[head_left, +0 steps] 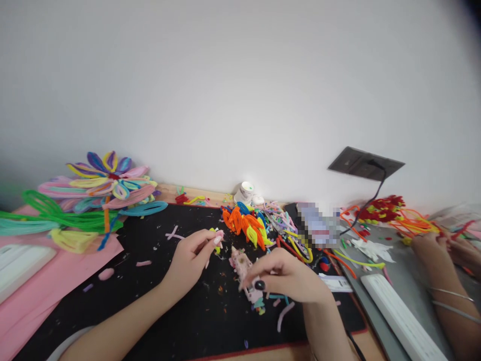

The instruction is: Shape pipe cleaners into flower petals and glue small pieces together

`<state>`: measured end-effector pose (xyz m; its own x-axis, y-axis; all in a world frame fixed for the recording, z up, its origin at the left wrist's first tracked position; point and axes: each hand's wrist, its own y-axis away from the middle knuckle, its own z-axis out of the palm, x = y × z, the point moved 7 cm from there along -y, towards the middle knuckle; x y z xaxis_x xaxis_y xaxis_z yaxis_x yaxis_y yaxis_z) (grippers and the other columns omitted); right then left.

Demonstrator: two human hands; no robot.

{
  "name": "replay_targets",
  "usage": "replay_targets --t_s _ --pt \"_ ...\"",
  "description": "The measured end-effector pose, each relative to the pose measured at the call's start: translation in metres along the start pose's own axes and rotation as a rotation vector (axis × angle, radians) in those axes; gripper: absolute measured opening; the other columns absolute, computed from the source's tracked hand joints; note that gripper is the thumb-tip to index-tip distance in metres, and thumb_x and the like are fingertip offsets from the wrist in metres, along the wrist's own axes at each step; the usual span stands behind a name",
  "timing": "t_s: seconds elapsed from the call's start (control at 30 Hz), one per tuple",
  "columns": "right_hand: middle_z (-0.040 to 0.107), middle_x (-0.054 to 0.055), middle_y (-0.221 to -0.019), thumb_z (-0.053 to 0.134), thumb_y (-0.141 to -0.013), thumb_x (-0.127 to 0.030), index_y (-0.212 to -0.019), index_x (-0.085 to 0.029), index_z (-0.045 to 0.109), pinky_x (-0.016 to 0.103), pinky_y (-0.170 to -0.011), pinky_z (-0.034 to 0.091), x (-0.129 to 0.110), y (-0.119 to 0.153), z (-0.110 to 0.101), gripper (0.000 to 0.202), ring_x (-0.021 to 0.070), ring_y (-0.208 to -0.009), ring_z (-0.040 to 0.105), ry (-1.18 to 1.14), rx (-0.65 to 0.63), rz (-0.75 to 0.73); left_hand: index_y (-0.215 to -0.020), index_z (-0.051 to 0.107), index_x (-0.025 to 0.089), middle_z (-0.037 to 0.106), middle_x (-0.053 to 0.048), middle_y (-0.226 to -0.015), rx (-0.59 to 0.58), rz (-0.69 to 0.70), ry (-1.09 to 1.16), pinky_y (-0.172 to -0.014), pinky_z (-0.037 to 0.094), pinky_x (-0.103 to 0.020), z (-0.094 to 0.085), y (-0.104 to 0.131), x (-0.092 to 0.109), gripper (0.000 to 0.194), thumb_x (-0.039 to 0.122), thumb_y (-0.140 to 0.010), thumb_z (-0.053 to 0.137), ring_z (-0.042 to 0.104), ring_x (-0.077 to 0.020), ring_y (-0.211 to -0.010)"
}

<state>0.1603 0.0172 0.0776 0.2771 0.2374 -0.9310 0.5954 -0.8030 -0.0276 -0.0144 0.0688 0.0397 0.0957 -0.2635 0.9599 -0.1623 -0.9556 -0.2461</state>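
Near the middle of the black mat (pixel 150 311), my left hand (pixel 195 250) pinches a small pink and yellow fuzzy piece (pixel 218 239) between thumb and fingertips. My right hand (pixel 289 278) is to its right, with fingers curled over a pale pink, speckled glue gun (pixel 242 265); whether the fingers grip it is unclear. Just beyond the hands lies a bundle of orange and yellow fuzzy loops (pixel 246 225). Colourful short fuzzy scraps (pixel 280 218) are heaped beside the bundle.
Fuzzy-stem flowers (pixel 112 180) and green stems (pixel 71 219) lie at left on pink sheets (pixel 82 260). A paper cup (pixel 245 191) stands by the wall. At right are a phone (pixel 317 225), a white bar-shaped device (pixel 402 318) and another person's hands (pixel 432 250).
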Motion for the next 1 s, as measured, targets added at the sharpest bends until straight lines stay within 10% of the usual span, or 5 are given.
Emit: replay_targets --t_s 0.27,0.43,0.6,0.83,1.0 --pt "0.053 0.003 -0.158 0.066 -0.097 -0.044 -0.156 -0.043 0.044 0.045 -0.116 0.043 -0.017 0.007 -0.035 0.063 0.0252 -0.146 0.048 -0.115 0.643 -0.251 -0.080 0.072 0.017 0.049 0.007 -0.055 -0.010 -0.015 -0.002 -0.046 0.038 -0.021 0.001 0.002 -0.002 0.029 0.039 -0.091 0.059 0.045 -0.0096 -0.042" --pt "0.077 0.004 -0.080 0.069 -0.091 -0.033 -0.122 -0.019 0.077 0.035 -0.078 0.056 0.007 -0.008 -0.018 0.034 0.0207 -0.074 0.068 0.233 0.372 0.197 -0.081 0.073 0.017 0.053 0.005 -0.058 0.012 0.002 -0.024 -0.047 0.038 -0.022 -0.002 0.000 0.001 0.027 0.038 -0.091 0.059 0.045 -0.0099 -0.044" --pt "0.074 0.005 -0.071 0.068 -0.093 -0.054 -0.099 -0.019 0.085 0.028 -0.060 0.049 -0.003 -0.009 0.011 0.039 0.0161 -0.059 0.060 -0.175 0.021 -0.038 -0.080 0.073 0.017 0.058 0.003 -0.063 0.013 -0.005 -0.027 -0.047 0.037 -0.022 -0.001 0.000 -0.002 0.028 0.039 -0.092 0.060 0.046 -0.0100 -0.045" --pt "0.070 0.010 -0.131 0.067 -0.092 -0.037 -0.156 -0.033 0.048 0.036 -0.078 0.053 -0.007 -0.004 -0.031 0.066 0.0181 -0.074 0.058 0.039 0.628 -0.051 -0.082 0.074 0.016 0.057 0.003 -0.063 -0.005 0.004 -0.025 -0.047 0.037 -0.022 0.000 0.001 -0.001 0.026 0.036 -0.091 0.060 0.046 -0.0091 -0.044" --pt "0.065 0.001 -0.061 0.067 -0.093 -0.038 -0.098 -0.015 0.084 0.026 -0.051 0.037 0.015 -0.007 -0.010 0.029 0.0124 -0.051 0.045 0.089 0.191 0.177 -0.082 0.073 0.016 0.054 0.004 -0.061 0.009 -0.004 -0.034 -0.047 0.039 -0.022 -0.002 0.001 -0.002 0.026 0.036 -0.091 0.060 0.048 -0.0099 -0.045"
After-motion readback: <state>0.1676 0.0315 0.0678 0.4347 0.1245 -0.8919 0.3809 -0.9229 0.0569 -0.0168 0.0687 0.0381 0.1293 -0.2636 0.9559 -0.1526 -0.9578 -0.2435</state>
